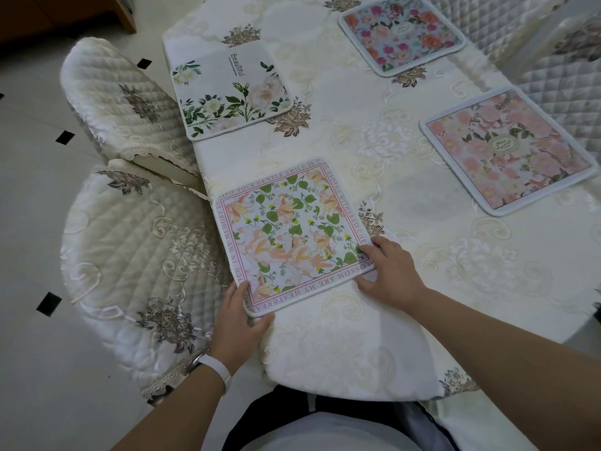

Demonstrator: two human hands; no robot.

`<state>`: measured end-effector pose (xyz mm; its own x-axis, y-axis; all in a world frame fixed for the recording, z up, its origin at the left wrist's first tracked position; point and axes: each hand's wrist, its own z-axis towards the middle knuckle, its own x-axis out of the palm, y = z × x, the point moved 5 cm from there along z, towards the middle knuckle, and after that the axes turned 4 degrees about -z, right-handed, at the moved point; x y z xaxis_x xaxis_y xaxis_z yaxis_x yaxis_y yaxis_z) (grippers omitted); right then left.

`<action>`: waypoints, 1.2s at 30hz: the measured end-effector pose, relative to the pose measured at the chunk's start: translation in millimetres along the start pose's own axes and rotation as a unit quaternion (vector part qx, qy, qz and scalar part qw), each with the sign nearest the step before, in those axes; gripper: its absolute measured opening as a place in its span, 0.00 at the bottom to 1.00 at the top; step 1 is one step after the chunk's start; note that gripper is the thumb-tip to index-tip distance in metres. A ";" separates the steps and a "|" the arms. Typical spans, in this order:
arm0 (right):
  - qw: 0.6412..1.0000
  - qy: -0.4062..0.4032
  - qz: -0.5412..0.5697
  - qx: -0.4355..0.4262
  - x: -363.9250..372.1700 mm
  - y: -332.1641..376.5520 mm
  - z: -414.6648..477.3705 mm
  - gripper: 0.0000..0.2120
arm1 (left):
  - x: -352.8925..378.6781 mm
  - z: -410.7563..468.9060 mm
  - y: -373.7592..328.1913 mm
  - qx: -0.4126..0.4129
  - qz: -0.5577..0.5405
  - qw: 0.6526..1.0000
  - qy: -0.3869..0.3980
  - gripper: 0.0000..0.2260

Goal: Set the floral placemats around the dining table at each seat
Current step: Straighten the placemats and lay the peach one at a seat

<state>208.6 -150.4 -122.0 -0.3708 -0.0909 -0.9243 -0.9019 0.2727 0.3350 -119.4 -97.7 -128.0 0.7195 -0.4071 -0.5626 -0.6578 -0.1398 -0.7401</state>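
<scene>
Four floral mats are counted on the table (357,336). Three are already laid flat beyond the grip: a white mat (231,92) with green leaves far ahead of the left hand (240,317), a rose mat (403,34) farthest off, and a pink mat (507,151) out past the right hand (387,275).

The fourth, the near mat (292,236), lies between both grips. Its near corner is pinched by the left hand, and its right corner is pinched under the right hand's fingers, with the thumb at the edge. It sits slightly askew beside a chair (130,255), so the work is judged nearly finished, with only squaring left.

The mats are soft squares with rounded corners and pale bound edges, and the near one is framed by printed lettering. The tablecloth is cream and embroidered, and the chair covers are quilted.
</scene>
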 end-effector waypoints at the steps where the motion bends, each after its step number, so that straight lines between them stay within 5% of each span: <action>1: 1.000 -0.002 0.008 0.001 0.6 -0.1 -1.0 0.31 | -0.2 0.0 0.8 0.004 0.004 1.000 0.000 0.37; 18: 0.991 -0.046 0.118 0.042 14.7 -7.4 -10.7 0.29 | -1.2 2.3 9.5 0.032 0.033 0.999 0.021 0.37; 36: 0.996 -0.027 0.075 0.024 4.6 -3.5 -10.3 0.23 | -1.4 2.3 -2.4 0.025 0.092 0.995 0.021 0.32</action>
<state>207.8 -161.6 -125.5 -0.4874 0.0065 -0.8732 -0.8248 0.3246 0.4629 -118.3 -94.7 -126.3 0.5774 -0.4599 -0.6747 -0.7646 -0.0147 -0.6443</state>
